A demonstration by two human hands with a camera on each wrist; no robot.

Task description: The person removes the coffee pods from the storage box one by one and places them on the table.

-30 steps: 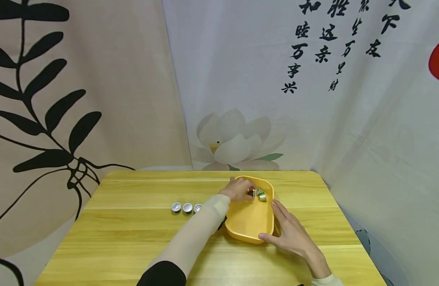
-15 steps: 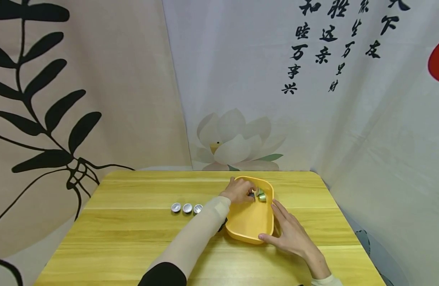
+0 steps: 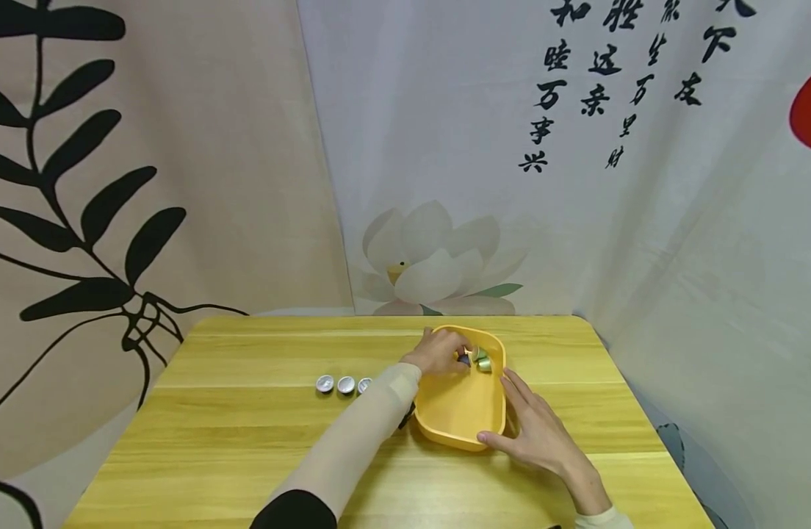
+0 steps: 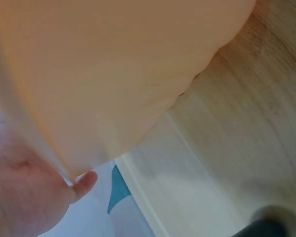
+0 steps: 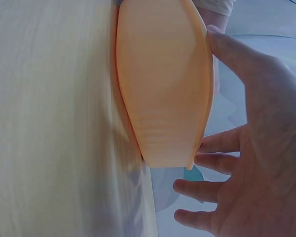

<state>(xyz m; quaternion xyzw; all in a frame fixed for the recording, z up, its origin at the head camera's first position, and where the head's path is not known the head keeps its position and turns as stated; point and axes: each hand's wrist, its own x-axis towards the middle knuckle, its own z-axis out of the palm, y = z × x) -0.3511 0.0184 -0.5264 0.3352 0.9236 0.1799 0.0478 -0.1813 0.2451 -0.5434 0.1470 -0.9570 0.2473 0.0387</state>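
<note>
A yellow tray (image 3: 455,426) rests on the wooden table between my two hands. Reaching over its far left rim, my left hand (image 3: 438,353) pinches a small dark capsule (image 3: 464,360) inside it. Beside the fingertips lie a few small metallic green capsules (image 3: 485,364). My right hand (image 3: 541,433) spreads along the tray's right side, thumb at the near corner of the rim. In the right wrist view its fingers (image 5: 219,140) are nearly straight, some at the rim. The left wrist view is mostly filled by the tray's outer wall (image 4: 103,84), hiding the left fingertips' work.
Left of the tray, three small round silver-topped capsules (image 3: 346,385) stand in a row on the wooden table (image 3: 214,441); the left sleeve partly covers the rightmost. Behind the table's far edge hangs a printed cloth (image 3: 438,147).
The left forearm has shifted slightly left, while its hand stays at the same spot in the tray. The dark capsule has turned a little in the fingers. The right hand has not moved.
</note>
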